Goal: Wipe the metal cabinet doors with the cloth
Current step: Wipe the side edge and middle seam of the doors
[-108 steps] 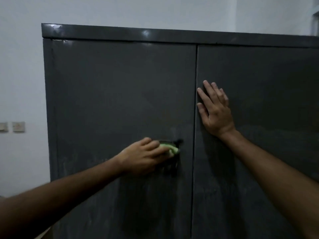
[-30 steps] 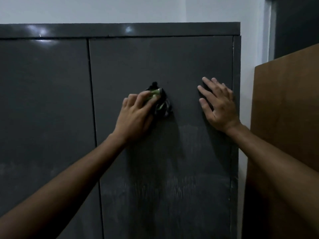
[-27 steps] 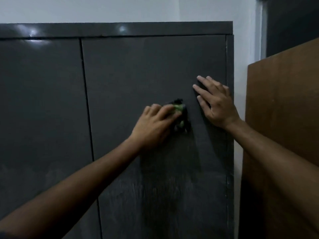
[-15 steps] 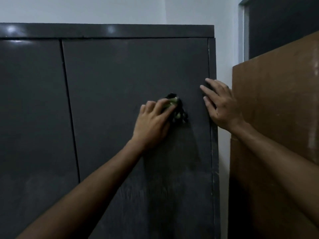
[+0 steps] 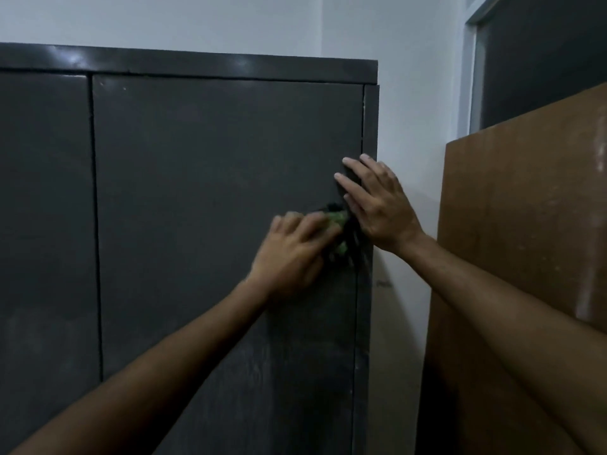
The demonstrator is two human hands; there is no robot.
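A dark grey metal cabinet fills the left and middle of the view; its right door (image 5: 213,192) and left door (image 5: 42,208) are both closed. My left hand (image 5: 295,254) presses a green and black cloth (image 5: 340,231) against the right door near its right edge, and most of the cloth is hidden under the fingers. My right hand (image 5: 377,205) lies flat with fingers spread on the cabinet's right edge, just above and right of the cloth, almost touching my left hand.
A brown wooden board (image 5: 525,257) stands close to the right of the cabinet, with a narrow strip of white wall (image 5: 404,110) between them. A dark opening with a pale frame (image 5: 473,77) is at the top right. Dusty streaks mark the lower right door.
My left hand has slid the cloth right and down to the door's right edge, under my right hand. The view has panned right, showing more of the brown board.
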